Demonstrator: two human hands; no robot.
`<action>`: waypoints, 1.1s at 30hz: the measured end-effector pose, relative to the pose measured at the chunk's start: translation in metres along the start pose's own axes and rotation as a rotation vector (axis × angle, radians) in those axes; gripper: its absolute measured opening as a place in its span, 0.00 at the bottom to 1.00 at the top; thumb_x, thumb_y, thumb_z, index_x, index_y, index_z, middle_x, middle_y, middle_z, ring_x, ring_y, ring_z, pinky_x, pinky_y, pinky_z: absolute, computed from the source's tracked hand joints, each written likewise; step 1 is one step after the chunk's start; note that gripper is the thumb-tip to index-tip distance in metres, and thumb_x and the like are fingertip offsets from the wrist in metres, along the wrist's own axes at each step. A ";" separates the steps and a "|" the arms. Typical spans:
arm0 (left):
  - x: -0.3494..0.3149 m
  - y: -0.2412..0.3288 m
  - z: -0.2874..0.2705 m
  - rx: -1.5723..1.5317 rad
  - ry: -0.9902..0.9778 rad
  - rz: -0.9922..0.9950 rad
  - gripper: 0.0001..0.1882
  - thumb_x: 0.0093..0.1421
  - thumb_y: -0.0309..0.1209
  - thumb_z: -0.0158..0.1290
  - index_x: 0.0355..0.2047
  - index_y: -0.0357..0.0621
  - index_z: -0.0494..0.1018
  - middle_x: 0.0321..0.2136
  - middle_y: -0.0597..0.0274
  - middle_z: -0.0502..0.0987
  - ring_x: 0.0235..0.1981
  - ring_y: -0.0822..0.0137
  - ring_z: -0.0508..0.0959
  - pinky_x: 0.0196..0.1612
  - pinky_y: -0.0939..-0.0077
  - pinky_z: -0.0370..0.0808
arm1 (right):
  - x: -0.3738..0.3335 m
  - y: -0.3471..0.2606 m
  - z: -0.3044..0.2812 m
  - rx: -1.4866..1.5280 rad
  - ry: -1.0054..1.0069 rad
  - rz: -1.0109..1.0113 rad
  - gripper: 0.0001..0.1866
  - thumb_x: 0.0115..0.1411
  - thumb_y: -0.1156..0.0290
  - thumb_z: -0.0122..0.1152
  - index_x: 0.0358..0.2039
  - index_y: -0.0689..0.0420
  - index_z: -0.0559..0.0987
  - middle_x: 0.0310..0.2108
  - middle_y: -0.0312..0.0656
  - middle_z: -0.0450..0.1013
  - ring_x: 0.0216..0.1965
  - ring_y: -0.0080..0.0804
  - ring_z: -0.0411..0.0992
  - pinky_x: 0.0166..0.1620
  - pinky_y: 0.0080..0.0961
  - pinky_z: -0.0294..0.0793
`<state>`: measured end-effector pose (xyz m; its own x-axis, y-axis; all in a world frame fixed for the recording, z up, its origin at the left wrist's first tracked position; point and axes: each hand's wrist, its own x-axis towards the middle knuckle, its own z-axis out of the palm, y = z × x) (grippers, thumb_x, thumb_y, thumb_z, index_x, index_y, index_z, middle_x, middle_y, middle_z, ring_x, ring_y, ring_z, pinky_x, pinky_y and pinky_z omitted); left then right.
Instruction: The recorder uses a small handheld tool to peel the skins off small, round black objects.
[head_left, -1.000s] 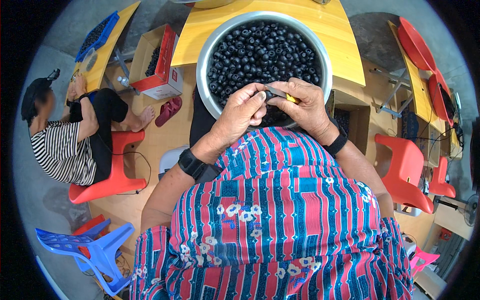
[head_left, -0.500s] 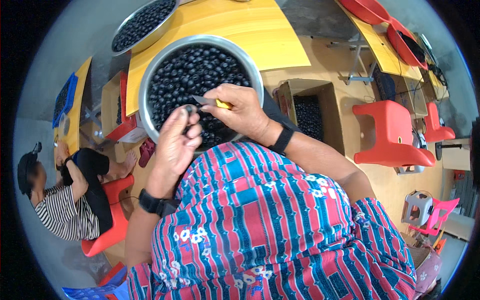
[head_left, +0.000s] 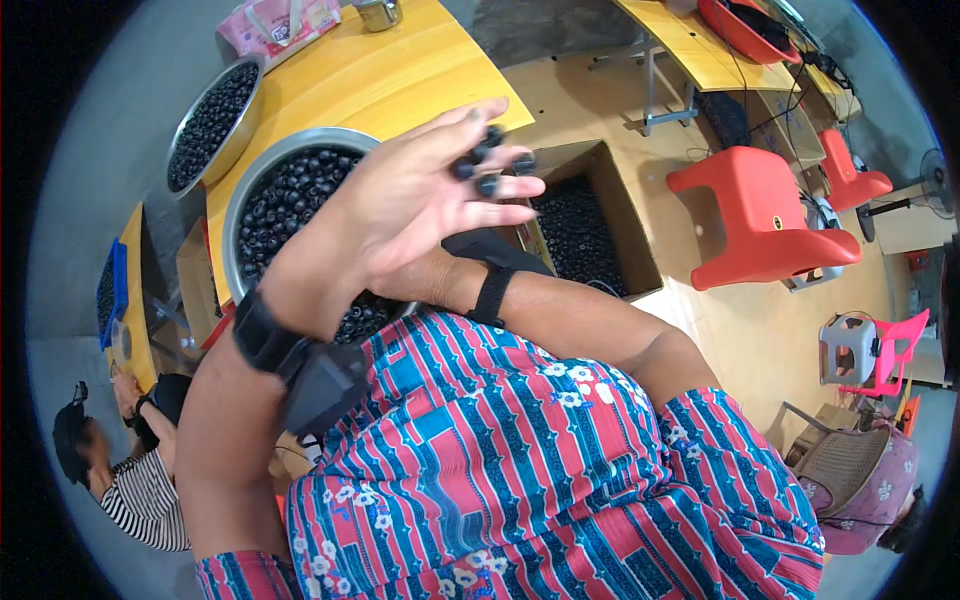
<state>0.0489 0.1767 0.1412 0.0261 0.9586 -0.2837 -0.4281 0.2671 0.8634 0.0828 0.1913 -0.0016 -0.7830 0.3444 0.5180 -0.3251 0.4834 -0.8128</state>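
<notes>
My left hand (head_left: 400, 210) is raised over the right edge of a big steel bowl (head_left: 236, 215) full of small black round pieces. Its fingers are stretched toward an open cardboard box (head_left: 645, 250) that holds more black pieces. Several black pieces (head_left: 490, 165) sit at its fingertips. A black watch is on that wrist. My right forearm, with a black wrist band (head_left: 490, 290), reaches in under the left hand. The right hand itself is hidden behind it.
A second steel bowl (head_left: 210, 115) of black pieces stands farther back on the yellow table (head_left: 400, 70), near a pink bag (head_left: 280, 20) and a metal can (head_left: 378, 12). Red stools (head_left: 760, 220) stand at right. A person in a striped shirt (head_left: 130, 480) sits lower left.
My left hand has lifted off the bowl and swung right toward the cardboard box with black pieces at its fingertips. It now covers my right hand. The view has turned right.
</notes>
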 end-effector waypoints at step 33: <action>-0.230 0.035 0.032 1.707 -0.202 0.755 0.07 0.55 0.34 0.54 0.31 0.47 0.78 0.28 0.61 0.76 0.27 0.66 0.77 0.30 0.73 0.73 | 0.008 -0.020 -0.006 -0.011 -0.144 0.141 0.08 0.53 0.78 0.64 0.35 0.61 0.80 0.33 0.44 0.78 0.37 0.33 0.77 0.44 0.24 0.74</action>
<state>0.0564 -0.0316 0.2502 0.4337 0.8678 0.2426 0.8415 -0.4863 0.2353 0.0859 0.1888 0.0209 -0.8884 0.2906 0.3553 -0.2020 0.4475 -0.8711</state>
